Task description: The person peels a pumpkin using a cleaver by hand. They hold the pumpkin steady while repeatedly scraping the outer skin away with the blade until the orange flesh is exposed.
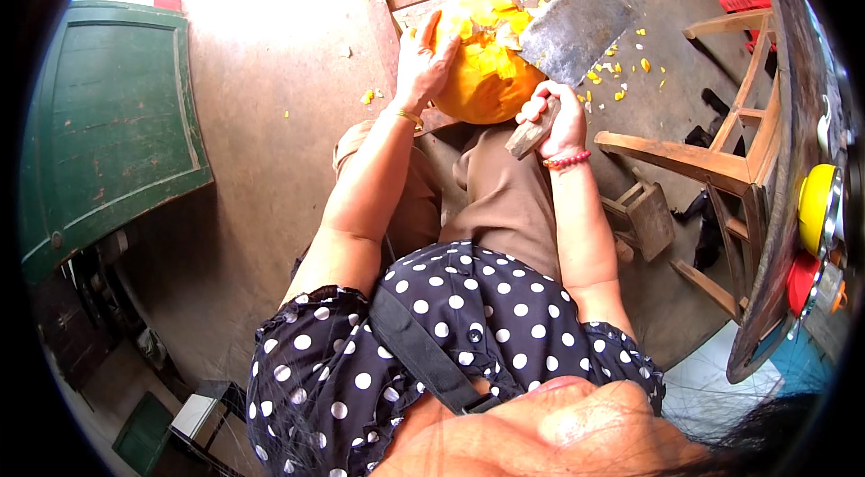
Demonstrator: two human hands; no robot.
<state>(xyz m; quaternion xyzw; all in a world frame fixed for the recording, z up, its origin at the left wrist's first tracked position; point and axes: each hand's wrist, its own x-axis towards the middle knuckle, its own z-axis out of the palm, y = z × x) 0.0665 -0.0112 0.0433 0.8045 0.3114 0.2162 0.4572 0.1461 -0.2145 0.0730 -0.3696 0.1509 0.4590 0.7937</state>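
A large orange pumpkin (483,88), its top cut ragged and bright yellow, rests on a low wooden stool in front of my knees. My left hand (422,65) presses on the pumpkin's left side with the fingers spread over it. In my right hand (564,115) is the wooden handle of a wide cleaver (578,31). The grey blade lies flat to view at the pumpkin's right, its near edge overlapping the cut flesh. Whether the edge is inside the flesh, I cannot tell.
Yellow and pale chips (645,65) are scattered over the concrete floor. The stool's wooden frame (382,24) shows behind the pumpkin. To the right are a round wooden table (787,139) with bowls, and a small wooden stool (645,220). A green door (121,119) stands left.
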